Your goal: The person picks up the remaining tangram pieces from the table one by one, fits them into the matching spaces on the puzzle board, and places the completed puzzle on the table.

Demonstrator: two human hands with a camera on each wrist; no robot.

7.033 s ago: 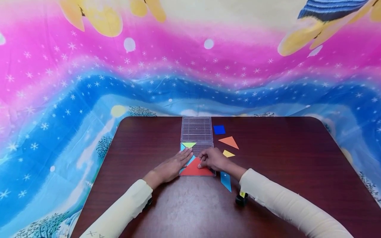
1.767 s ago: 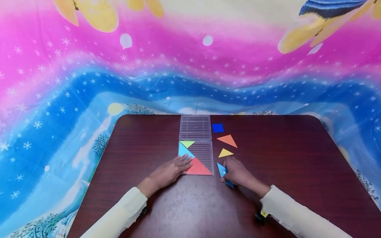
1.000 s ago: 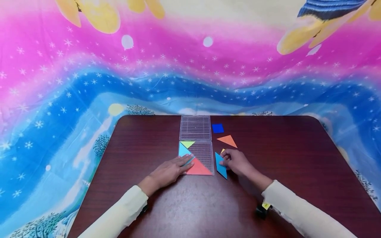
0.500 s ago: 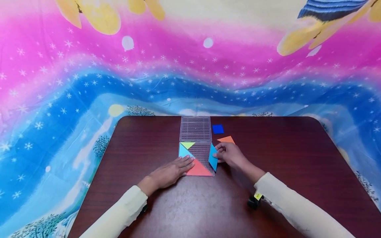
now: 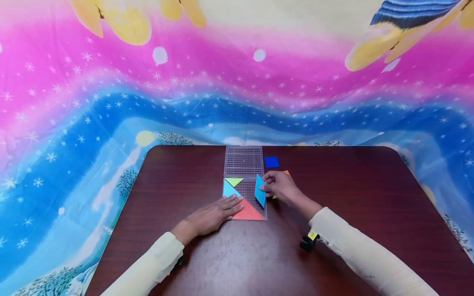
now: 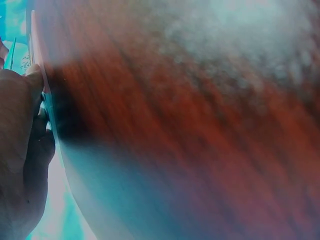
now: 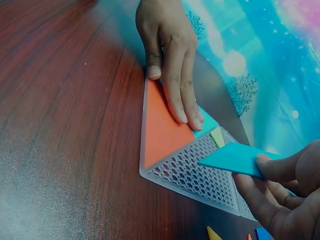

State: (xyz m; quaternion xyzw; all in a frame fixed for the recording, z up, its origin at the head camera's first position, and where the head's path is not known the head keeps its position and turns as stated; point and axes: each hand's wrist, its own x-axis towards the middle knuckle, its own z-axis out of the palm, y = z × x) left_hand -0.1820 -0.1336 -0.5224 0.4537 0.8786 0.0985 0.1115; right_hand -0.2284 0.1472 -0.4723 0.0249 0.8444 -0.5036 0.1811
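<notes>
My right hand (image 5: 279, 187) pinches a blue parallelogram tangram piece (image 5: 260, 192) between thumb and fingers. In the right wrist view the piece (image 7: 235, 159) is held tilted above the bare mesh of a clear perforated tray (image 7: 197, 167). My left hand (image 5: 209, 216) lies with fingers extended over the tray's left side, pressing on the large red triangle (image 5: 249, 211) and the light-blue triangle (image 5: 229, 190). A small lime-green triangle (image 5: 234, 181) sits in the tray's far left corner. The left wrist view shows mostly blurred tabletop and part of the left hand (image 6: 22, 155).
The tray's matching perforated half (image 5: 243, 161) lies flat behind it, near the table's far edge. Right of the tray are a dark-blue square (image 5: 272, 162), an orange triangle (image 5: 288, 174) and a yellow triangle (image 5: 275, 197), the latter two mostly hidden behind the right hand.
Earlier my right hand was at the red triangle. It then took the blue parallelogram from the table right of the tray and carried it left over the mesh. The left hand remains on the pieces.
</notes>
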